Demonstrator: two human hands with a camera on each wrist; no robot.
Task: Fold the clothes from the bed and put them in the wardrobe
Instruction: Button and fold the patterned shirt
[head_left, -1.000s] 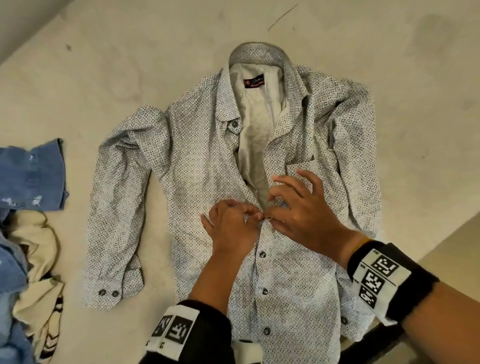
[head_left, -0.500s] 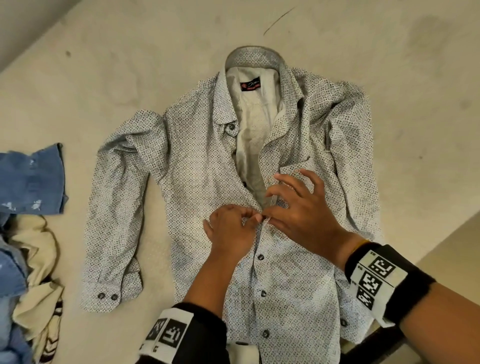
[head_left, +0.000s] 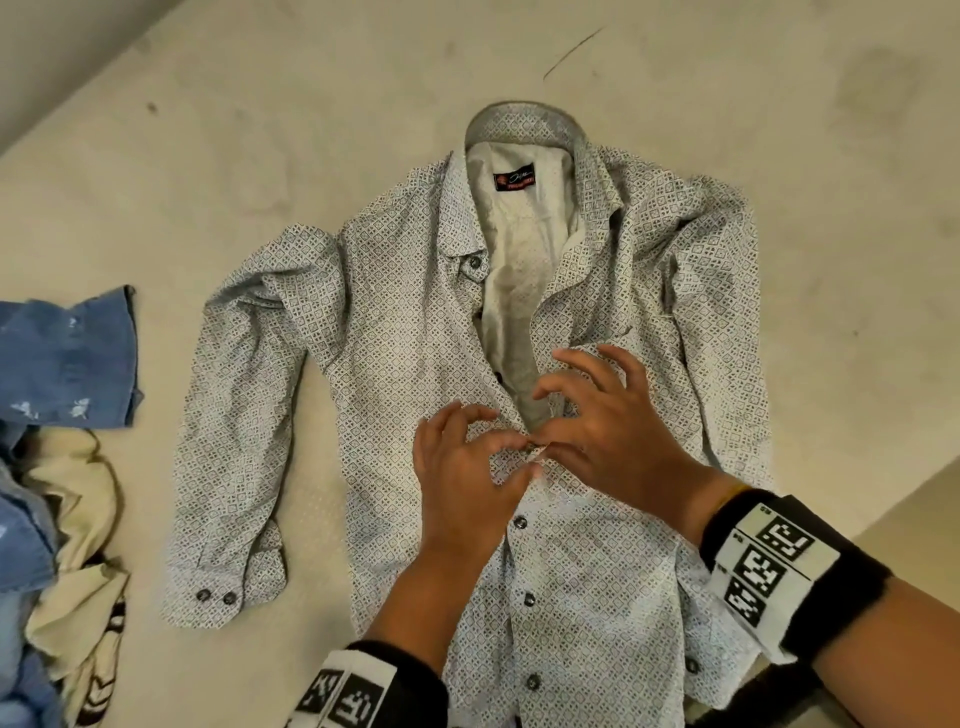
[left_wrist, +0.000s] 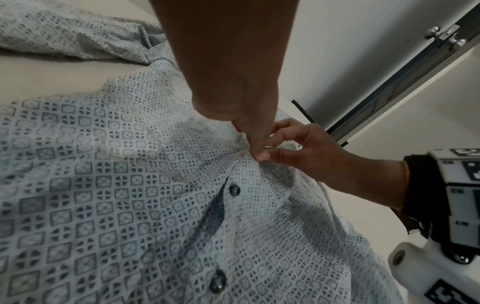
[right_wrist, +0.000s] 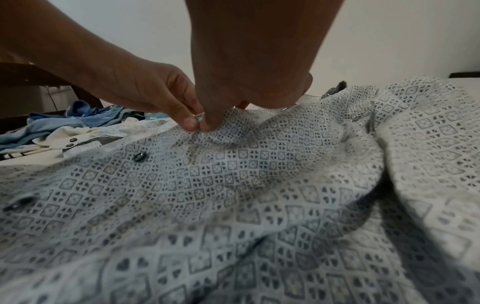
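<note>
Two hands at work low on the patterned shirt (head_left: 415, 364), spread front-up on the bed (head_left: 260, 130) with its collar away from the viewer. Nearest, three buttons already closed down the lower placket. Just above them, left hand (head_left: 462, 483) with thumb and forefinger pinching the placket edge, remaining fingers loosely curled; right hand (head_left: 608, 441) meeting it fingertip to fingertip, thumb and forefinger nipped on the opposite edge, other fingers fanned wide above the cloth. Between the two pinches, seen from the right wrist, a small button (right_wrist: 199, 118) caught at the fingertips; in or out of its hole, impossible to tell. Judged step: buttoning the front before any folding. Next move probably calling for a push of that button through, then a shift up to the gaping chest, with the cloth kept flat. Farther off, open neck with a dark label (head_left: 514, 182). To the left, well apart, denim garment (head_left: 67, 358) and cream garment (head_left: 78, 519), still unfolded.
</note>
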